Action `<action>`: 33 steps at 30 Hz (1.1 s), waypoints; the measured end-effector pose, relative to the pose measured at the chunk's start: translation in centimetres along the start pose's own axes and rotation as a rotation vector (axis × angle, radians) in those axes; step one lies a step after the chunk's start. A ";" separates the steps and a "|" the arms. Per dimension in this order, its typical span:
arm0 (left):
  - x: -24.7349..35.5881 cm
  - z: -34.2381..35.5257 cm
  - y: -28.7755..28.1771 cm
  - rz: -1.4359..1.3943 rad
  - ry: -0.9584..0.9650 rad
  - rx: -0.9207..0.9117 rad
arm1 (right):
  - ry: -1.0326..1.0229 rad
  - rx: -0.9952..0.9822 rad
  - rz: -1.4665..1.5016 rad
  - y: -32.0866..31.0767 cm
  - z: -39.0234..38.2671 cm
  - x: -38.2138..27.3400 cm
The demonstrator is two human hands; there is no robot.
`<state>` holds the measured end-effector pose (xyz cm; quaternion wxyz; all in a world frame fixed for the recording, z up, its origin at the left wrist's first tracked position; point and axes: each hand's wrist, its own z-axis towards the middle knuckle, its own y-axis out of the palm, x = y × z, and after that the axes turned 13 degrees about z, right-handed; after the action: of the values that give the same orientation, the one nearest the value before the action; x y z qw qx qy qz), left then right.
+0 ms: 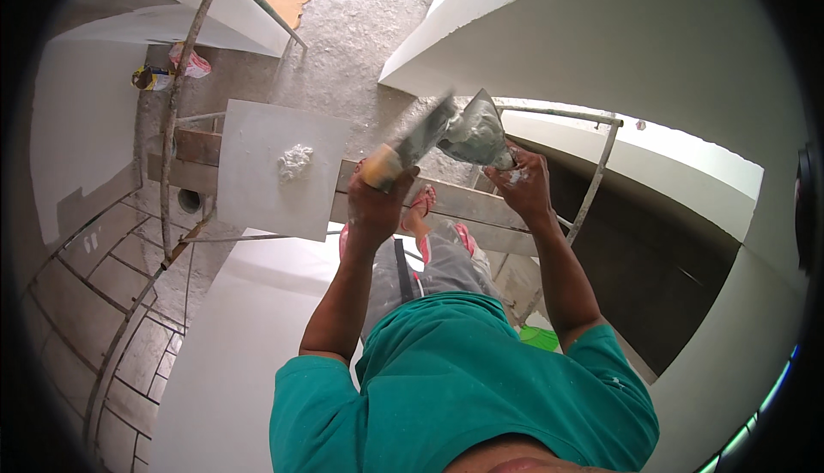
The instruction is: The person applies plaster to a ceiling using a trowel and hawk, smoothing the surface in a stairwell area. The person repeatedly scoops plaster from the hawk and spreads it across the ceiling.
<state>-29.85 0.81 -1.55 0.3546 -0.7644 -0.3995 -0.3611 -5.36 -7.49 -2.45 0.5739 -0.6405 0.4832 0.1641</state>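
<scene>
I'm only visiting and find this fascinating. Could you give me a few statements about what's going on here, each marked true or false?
1. The left grip is closed around a tool with a flat blade. True.
2. The right grip is empty. False: the right grip holds a scraper loaded with paste.
3. A white lump sits on the pale board. True.
4. The board lies to the right of both hands. False: it lies to their left.
5. The person's shirt is red. False: the shirt is green.
</scene>
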 end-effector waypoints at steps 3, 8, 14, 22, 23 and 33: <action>-0.5 0.4 0.8 0.076 0.611 0.074 | 0.052 -0.015 -0.029 -0.7 0.2 -2.2; -4.2 1.6 1.4 0.325 0.790 0.152 | -0.173 0.112 0.025 -1.4 -0.7 -1.6; -5.7 6.1 2.8 -0.440 0.113 0.041 | 0.060 -0.024 0.033 -2.4 -2.6 2.4; -22.3 26.5 14.4 -1.051 -0.143 0.130 | -0.064 0.066 -0.291 1.0 -8.9 15.7; -24.3 28.7 16.0 -0.971 -0.193 0.066 | -0.021 0.035 -0.284 1.4 -8.7 15.4; -28.3 36.1 24.5 -0.803 -0.407 -0.144 | 0.232 -0.049 -0.100 4.8 -9.1 17.4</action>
<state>-10.77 10.25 -48.99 0.0467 -0.6270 -0.6997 -0.3394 -4.07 -22.46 -15.93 0.5057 -0.6925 0.5095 0.0720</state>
